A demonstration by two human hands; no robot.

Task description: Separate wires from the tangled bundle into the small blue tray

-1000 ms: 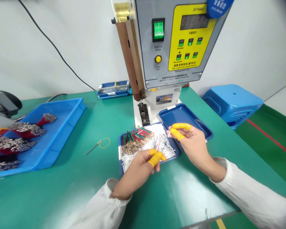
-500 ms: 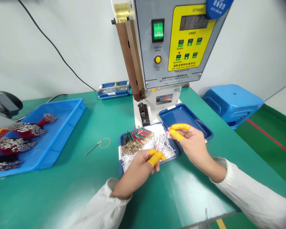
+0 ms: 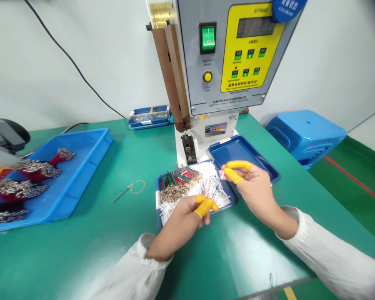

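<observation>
My right hand (image 3: 253, 183), with yellow finger cots, pinches a small white tube (image 3: 222, 175) above the tray's right edge. My left hand (image 3: 187, 218), also in yellow cots, is closed over the front of a blue tray (image 3: 158, 212); what lies between its thumb and finger is too small to make out. That tray holds a bundle of red and green wires (image 3: 181, 179) with gold terminals, plus many white tubes (image 3: 220, 193). Just behind my right hand lies a second, dark blue tray (image 3: 240, 152).
A grey machine (image 3: 203, 96) with a yellow panel stands behind the trays, its black fixture (image 3: 189, 149) at the base. At left sits a blue bin (image 3: 90, 154) with wire bundles. Tweezers (image 3: 122, 193) lie on the green table (image 3: 112, 250). A blue stool (image 3: 309, 129) is at right.
My right hand has shifted very slightly to the right with the white tube in its pinch. My left hand stays in place.
</observation>
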